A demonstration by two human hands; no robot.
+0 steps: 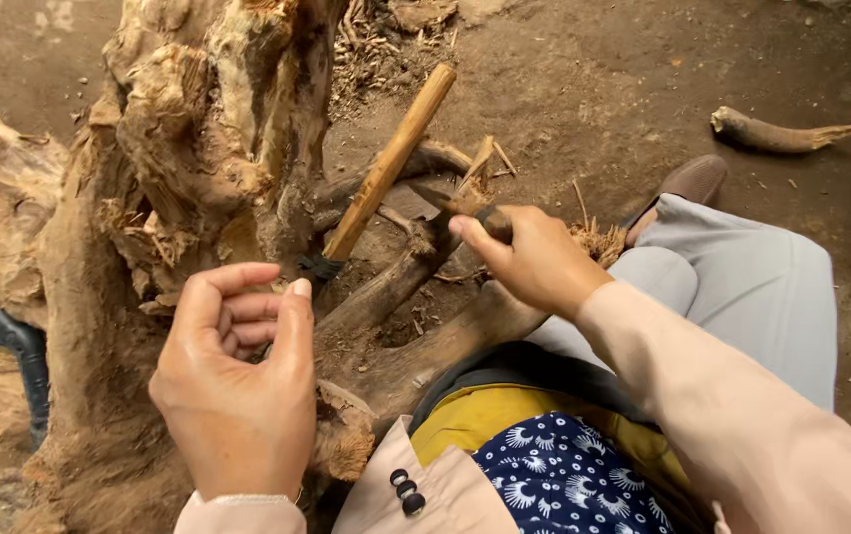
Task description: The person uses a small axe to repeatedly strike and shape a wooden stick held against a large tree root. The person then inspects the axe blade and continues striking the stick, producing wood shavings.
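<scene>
Head view looks down on a person sitting on bare earth against a big gnarled stump (178, 148), with nothing packaged or labelled anywhere in sight. Her right hand (529, 259) is curled shut around the end of a dark root piece (465, 206) that juts from the stump's base, thumb laid along it. Her left hand (237, 381) hovers half open beside the trunk, fingers (237, 321) bent inward, holding nothing I can see. Between the hands a tool with a pale wooden handle (391, 163) leans into the roots, untouched. A loose curved root (776, 133) lies well apart on the ground.
</scene>
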